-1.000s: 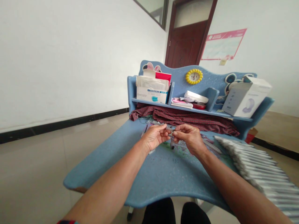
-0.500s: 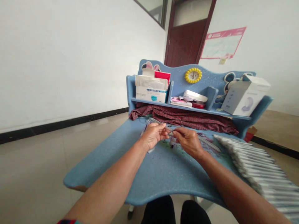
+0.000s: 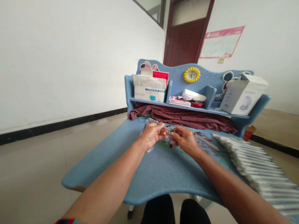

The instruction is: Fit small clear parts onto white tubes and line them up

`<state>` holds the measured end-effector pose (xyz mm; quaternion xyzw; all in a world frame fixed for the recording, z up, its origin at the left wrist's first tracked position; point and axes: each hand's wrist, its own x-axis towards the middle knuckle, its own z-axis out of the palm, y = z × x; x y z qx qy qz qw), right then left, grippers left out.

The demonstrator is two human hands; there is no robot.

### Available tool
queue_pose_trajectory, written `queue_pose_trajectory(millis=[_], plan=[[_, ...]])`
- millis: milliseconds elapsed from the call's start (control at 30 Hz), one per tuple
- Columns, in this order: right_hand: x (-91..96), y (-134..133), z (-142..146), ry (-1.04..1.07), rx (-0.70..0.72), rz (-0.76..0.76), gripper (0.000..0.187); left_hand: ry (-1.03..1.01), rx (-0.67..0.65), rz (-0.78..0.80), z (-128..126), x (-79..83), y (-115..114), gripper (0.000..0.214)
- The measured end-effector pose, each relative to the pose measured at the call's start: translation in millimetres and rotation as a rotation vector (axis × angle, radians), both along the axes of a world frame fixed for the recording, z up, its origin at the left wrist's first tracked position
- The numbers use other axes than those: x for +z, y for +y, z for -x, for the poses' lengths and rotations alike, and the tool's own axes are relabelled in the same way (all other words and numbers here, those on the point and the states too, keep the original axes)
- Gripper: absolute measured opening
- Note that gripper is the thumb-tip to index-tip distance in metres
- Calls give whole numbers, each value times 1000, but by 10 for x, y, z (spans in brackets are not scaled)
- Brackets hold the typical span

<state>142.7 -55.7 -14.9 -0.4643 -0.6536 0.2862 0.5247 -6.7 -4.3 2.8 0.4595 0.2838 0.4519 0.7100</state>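
Note:
Over the back half of the blue desk (image 3: pixel 149 183), my left hand (image 3: pixel 153 134) pinches a slim, clear-barrelled pen (image 3: pixel 166 128) between thumb and fingers. Close beside it, my right hand (image 3: pixel 185 140) has its thumb and fingertips closed on the pen's dark right-hand end. Fingers hide part of the pen, and its fine details are too small to make out. Below the right fingertips is a small clear piece with a black end (image 3: pixel 171 144). More thin clear rods (image 3: pixel 206 141) lie right of my right hand.
A large row of whitish pens (image 3: pixel 259 168) covers the desk's right side. Red checked cloth (image 3: pixel 187 118) lies beneath the shelf. On the shelf are a mask box (image 3: pixel 149 94), papers (image 3: pixel 179 102) and a white carton (image 3: pixel 244 96). A small white piece (image 3: pixel 150 149) lies near my left wrist.
The view has shifted slightly. Both hands keep nearly the same hold on the pen, with my right fingers moved a little at its end.

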Motion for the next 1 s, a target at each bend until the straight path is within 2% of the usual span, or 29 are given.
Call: queue_pose_trajectory(millis=[133, 333, 467, 633, 800, 1000], plan=[[-1, -13, -4, -95, 9, 77, 37, 7, -16, -12, 1, -5, 6, 13], [2, -15, -8, 4, 20, 69, 27, 20, -19, -25, 2, -17, 12, 14], [15, -32, 6, -104, 32, 110, 35, 25, -21, -30, 0, -13, 9, 13], [18, -36, 9, 14, 24, 97, 27, 32, -22, -39, 1, -23, 13, 14], [23, -41, 9, -72, 50, 157, 33, 31, -35, -53, 2, -40, 25, 12], [12, -35, 8, 20, 54, 171, 29, 43, -37, -70, 3, -46, 27, 13]])
